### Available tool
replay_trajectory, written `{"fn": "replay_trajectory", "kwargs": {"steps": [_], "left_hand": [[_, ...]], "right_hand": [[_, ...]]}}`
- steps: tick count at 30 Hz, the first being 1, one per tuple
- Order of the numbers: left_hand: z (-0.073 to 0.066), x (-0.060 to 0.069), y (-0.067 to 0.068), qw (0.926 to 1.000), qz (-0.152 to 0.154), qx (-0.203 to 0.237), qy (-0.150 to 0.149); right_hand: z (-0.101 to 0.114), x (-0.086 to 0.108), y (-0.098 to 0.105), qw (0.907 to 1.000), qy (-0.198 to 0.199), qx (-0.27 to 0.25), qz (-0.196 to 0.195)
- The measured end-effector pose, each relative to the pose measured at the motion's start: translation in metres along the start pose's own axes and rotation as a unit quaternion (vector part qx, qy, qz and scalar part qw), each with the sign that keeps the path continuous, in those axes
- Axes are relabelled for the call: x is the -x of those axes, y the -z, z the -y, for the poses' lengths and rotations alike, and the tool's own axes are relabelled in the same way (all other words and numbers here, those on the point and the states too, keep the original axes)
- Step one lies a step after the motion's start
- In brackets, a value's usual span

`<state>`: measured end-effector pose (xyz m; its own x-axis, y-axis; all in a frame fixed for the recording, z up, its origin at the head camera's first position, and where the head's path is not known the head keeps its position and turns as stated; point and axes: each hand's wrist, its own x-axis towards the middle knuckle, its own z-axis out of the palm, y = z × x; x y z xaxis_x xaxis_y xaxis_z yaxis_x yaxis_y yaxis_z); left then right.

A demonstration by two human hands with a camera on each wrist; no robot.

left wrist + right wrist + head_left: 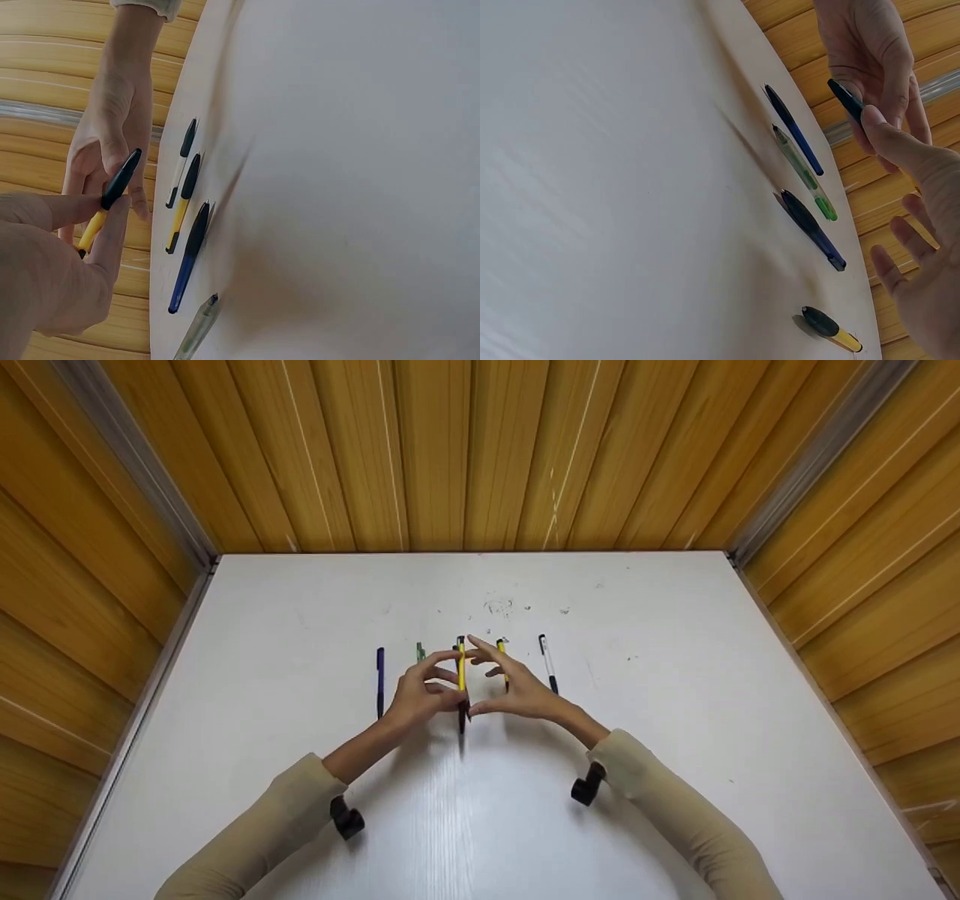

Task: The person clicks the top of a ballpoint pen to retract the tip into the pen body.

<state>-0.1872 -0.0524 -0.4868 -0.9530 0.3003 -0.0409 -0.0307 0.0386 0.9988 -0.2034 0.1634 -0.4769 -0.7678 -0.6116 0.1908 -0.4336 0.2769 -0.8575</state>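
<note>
In the head view my left hand pinches a yellow pen with a black grip end, thumb low and a finger higher up. The pen is raised above the white table, its black end towards me. My right hand stands at the pen's right side with fingers spread and the thumb near the black end. In the right wrist view that thumb overlaps the pen's dark end; whether it presses on it I cannot tell. The left wrist view shows the left fingers around the pen's middle.
On the white table several pens lie in a row: a blue one, a clear green one, a dark blue one, another yellow one and a white one. Wood-panelled walls enclose the table.
</note>
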Motion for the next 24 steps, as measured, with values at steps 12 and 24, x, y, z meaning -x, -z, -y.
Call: {"fn": "replay_trajectory", "kwargs": {"steps": [12, 24], "left_hand": [[-0.004, 0.009, 0.049, 0.9982, -0.047, -0.023, 0.029], [0.003, 0.027, 0.107, 0.991, -0.101, -0.058, 0.066]], "right_hand": [[-0.039, 0.012, 0.026, 0.999, -0.005, 0.03, -0.033], [-0.065, 0.025, 0.069, 0.9944, -0.035, 0.045, -0.089]]}}
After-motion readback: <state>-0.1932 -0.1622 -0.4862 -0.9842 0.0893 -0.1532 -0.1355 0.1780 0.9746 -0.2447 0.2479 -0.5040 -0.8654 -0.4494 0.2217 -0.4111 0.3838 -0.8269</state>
